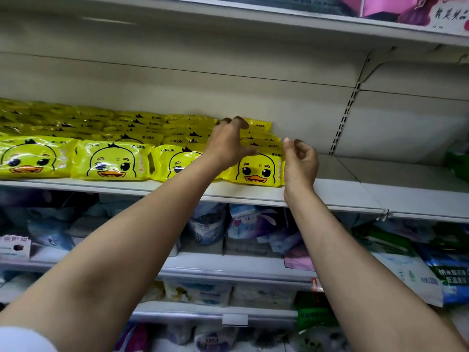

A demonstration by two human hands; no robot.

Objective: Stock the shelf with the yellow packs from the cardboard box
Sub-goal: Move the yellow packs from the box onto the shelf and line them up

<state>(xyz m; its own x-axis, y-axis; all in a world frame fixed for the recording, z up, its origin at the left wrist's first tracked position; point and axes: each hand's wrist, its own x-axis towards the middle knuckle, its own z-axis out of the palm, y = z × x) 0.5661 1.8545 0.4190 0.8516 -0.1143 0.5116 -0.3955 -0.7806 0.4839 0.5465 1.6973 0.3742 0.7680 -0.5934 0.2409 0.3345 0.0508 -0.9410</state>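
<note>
Yellow duck-print packs (111,161) stand in several rows on the middle shelf (342,191), filling its left and centre. My left hand (228,143) arches over the rightmost row of packs (258,168). Its fingertips hook the top of the back packs and its thumb lies on the front one. My right hand (300,161) hovers just beside that row's right edge with loosely curled fingers, holding nothing. The cardboard box is out of view.
The shelf board to the right of the yellow packs is bare up to a slotted upright (342,118). Green packaging (456,158) sits at the far right. The lower shelves hold blue, white and purple bagged goods (248,224). Another shelf (253,13) hangs overhead.
</note>
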